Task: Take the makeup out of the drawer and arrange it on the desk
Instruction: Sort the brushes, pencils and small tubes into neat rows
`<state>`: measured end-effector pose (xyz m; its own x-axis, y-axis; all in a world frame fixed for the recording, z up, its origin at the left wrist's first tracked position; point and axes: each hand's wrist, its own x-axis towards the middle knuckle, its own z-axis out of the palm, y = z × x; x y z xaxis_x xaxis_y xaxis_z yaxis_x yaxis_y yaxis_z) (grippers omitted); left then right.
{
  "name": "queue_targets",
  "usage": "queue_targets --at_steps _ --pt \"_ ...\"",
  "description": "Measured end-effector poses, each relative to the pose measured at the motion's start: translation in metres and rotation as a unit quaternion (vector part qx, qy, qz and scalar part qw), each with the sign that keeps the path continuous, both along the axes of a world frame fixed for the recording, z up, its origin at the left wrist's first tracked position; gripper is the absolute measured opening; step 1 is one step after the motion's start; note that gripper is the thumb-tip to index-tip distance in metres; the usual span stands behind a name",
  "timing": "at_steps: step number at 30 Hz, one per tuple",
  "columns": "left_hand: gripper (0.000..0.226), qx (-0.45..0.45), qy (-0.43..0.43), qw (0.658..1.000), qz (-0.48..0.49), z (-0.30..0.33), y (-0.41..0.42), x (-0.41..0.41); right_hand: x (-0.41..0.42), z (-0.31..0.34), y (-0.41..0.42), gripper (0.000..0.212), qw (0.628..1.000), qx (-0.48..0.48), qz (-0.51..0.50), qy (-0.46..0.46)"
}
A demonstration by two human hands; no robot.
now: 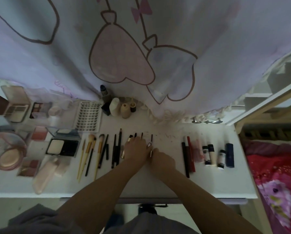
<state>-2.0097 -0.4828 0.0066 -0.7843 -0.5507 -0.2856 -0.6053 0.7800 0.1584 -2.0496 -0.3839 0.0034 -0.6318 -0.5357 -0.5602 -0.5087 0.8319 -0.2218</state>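
At the middle of the frame, my two hands meet over the white bench [141, 186]. My left hand [136, 148] lies flat on a few small dark-tipped brushes [135, 135], its fingers fairly straight and pressing down on them; only the tips of the brushes show beyond my knuckles. My right hand [161, 157] sits just beside it, its fingers curled around a thin dark pencil-like stick [151, 146], which points toward the top of the frame and stands between the two hands.

Left of my hands lies a row of makeup brushes [90, 154] with pale and dark handles, side by side, then several dark eye pencils [115, 149]. Further left, an open black compact [62, 147] lies near a round pink powder case [10, 156], some blush palettes [29, 168] and a pale pink tube [45, 174]. In the upper left sit eyeshadow palettes [18, 108] and a card of false lashes [88, 117]. Above centre, a cluster of small bottles [117, 107] stands against the curtain [141, 48], which is pale lilac with pink cartoon shapes.

Right of my hands, a red pencil [191, 154] and a black one lie alongside a group of small tubes [210, 154] and a dark blue case [229, 155]. A red patterned bedspread [276, 183] fills the lower right corner. I cannot see the drawer itself clearly.
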Motion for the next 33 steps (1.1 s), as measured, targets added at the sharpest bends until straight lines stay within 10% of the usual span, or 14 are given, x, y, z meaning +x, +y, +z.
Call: queue_targets --at_steps 11,33 --pt "0.022 0.094 0.075 0.984 -0.130 0.019 0.057 -0.034 -0.098 0.041 0.055 0.025 0.996 -0.020 0.012 0.091" --pt "0.032 0.158 0.051 0.986 0.005 0.011 0.074 -0.033 -0.095 0.035 0.022 0.038 0.998 0.006 -0.004 -0.063"
